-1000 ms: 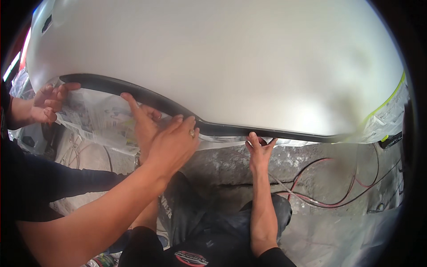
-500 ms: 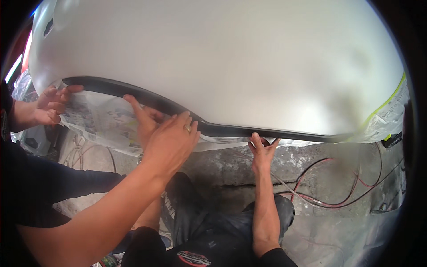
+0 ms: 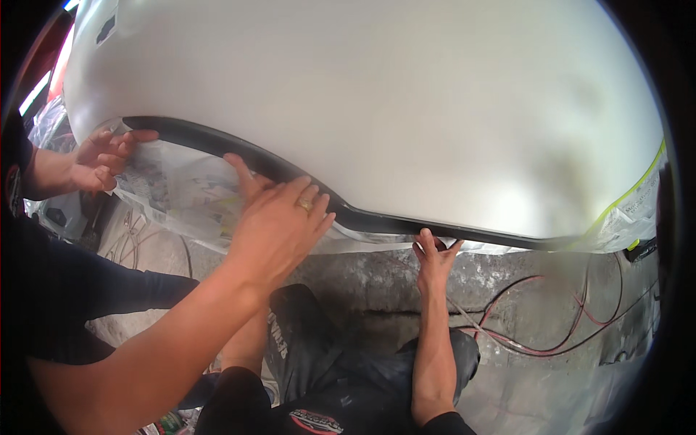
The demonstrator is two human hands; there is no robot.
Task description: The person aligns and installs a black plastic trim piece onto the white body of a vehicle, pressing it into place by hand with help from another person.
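A long curved black trim strip (image 3: 217,141) runs along the lower edge of a large pale grey-white body panel (image 3: 377,94). My left hand (image 3: 250,181) touches the strip left of the middle, a digit stretched up onto it. Another person's ringed hand (image 3: 283,214) lies over much of my left hand and hides its other fingers. Farther right, my right hand (image 3: 433,257) reaches up from below, its fingers spread, with the tips against the strip's lower edge. At the strip's left end the other person's second hand (image 3: 105,156) has a finger on it.
Masking paper and thin film (image 3: 174,192) hang below the strip. Green tape (image 3: 629,187) edges more paper at the right. Hoses (image 3: 522,348) loop across the concrete floor (image 3: 362,290). The other person's forearm (image 3: 167,341) crosses over mine.
In the picture, the panel and strip have shifted slightly down and to the right. My two hands and the other person's hands stay at nearly the same spots along the strip.
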